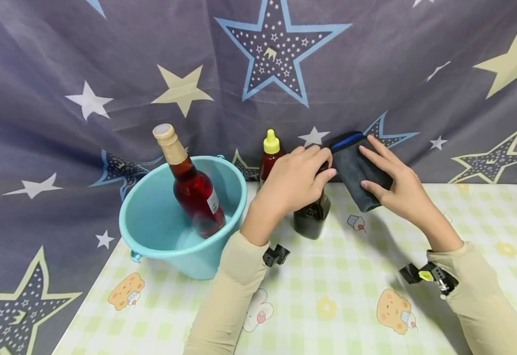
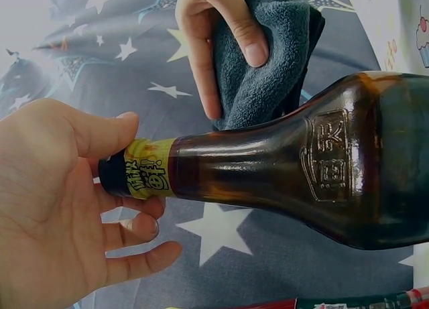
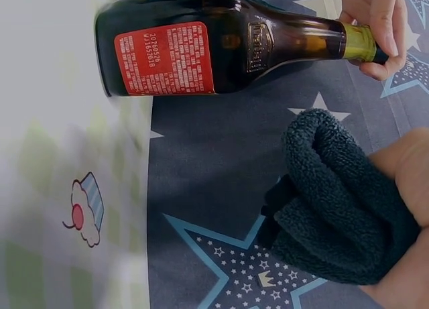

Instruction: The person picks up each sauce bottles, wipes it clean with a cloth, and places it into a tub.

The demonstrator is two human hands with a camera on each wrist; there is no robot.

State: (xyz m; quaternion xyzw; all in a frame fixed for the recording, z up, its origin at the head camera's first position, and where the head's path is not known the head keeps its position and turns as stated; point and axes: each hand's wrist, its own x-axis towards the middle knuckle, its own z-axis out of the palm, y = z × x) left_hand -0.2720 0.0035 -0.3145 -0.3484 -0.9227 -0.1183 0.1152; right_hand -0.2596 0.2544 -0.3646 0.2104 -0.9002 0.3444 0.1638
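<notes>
Left hand (image 1: 296, 175) pinches dark bottle (image 1: 312, 222) at its capped neck, thumb against fingers; right hand (image 1: 400, 185) grips cloth (image 1: 351, 172) between thumb and fingers; bottle located right of bucket (image 1: 183, 254), at far side of worktop (image 1: 343, 276); base contact undetermined.

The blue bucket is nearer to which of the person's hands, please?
The left: the left hand is just right of the blue bucket, holding the dark bottle; the right hand is farther right, holding the dark cloth.
</notes>
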